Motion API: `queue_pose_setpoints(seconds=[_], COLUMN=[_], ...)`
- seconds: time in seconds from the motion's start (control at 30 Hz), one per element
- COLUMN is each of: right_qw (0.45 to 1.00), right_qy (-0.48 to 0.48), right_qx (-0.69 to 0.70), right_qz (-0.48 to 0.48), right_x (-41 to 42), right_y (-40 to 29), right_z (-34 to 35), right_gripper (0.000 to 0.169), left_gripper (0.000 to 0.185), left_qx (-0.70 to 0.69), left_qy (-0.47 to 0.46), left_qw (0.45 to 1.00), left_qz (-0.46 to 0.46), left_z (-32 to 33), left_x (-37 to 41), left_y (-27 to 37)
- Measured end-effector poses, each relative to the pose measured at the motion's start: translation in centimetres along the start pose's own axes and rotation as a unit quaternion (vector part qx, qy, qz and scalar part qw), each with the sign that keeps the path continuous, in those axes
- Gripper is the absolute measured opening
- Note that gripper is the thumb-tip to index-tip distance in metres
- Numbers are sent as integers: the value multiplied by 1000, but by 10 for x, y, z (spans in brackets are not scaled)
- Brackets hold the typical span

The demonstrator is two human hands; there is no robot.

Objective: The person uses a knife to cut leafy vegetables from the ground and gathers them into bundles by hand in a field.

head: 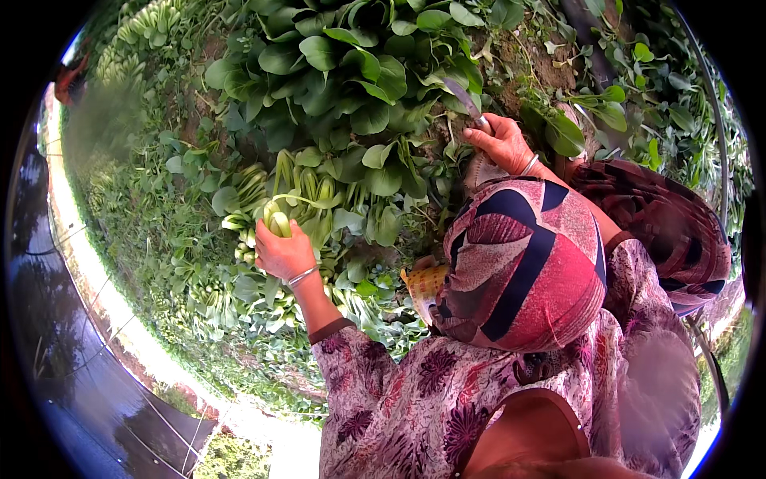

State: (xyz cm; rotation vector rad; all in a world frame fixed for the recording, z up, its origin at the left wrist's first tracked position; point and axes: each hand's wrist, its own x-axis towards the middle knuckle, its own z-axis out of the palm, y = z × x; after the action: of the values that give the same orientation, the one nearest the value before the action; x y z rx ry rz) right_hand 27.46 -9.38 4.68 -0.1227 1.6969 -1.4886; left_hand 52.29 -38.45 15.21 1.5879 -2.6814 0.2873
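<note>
My left hand [282, 250] grips a pale green-stemmed bok choy [277, 219], its cut base pointing up. Beneath and around it lie several harvested bok choy [246, 190] with their pale stalks grouped together. My right hand [505, 145] is closed around the handle of a knife [462, 96], whose curved blade points up and left. The blade tip lies close to the leaves of a dense stand of uncut bok choy [353, 72] ahead of me. The fingers under the knife handle are partly hidden.
My bent knees in patterned trousers [526, 263] are near my right forearm. A yellow printed item [426, 290] shows beside the nearer knee. More cut greens [353, 302] lie nearer me, and others [152, 21] at far left. Plastic sheeting [90, 389] curves along the left side.
</note>
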Motion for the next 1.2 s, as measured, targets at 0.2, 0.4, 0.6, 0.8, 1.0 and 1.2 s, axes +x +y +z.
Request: queue_pose_setpoints(seconds=[0.2, 0.4, 0.6, 0.8, 1.0, 1.2], right_qw=[999, 997, 995, 996, 994, 995], right_qy=[8, 27, -22, -15, -20, -1], right_qx=[-33, -57, -94, -83, -105, -92], right_qz=[-3, 33, 3, 26, 20, 30], right_x=[5, 2, 8, 2, 4, 3], right_y=[14, 28, 42, 38, 33, 38], right_z=[-11, -20, 0, -16, -11, -17], right_gripper=[27, 28, 27, 24, 24, 25], left_gripper=[69, 84, 67, 51, 52, 47], left_qx=[45, -51, -253, -198, -259, -351], left_qy=[-20, -19, -202, -137, -138, -87], left_qw=[990, 998, 940, 960, 944, 923], left_qz=[-132, -6, 104, 146, 151, 129], left_z=[47, 80, 150, 116, 123, 125], left_x=[16, 55, 92, 113, 111, 134], left_y=[-11, -24, -89, -58, -56, -32])
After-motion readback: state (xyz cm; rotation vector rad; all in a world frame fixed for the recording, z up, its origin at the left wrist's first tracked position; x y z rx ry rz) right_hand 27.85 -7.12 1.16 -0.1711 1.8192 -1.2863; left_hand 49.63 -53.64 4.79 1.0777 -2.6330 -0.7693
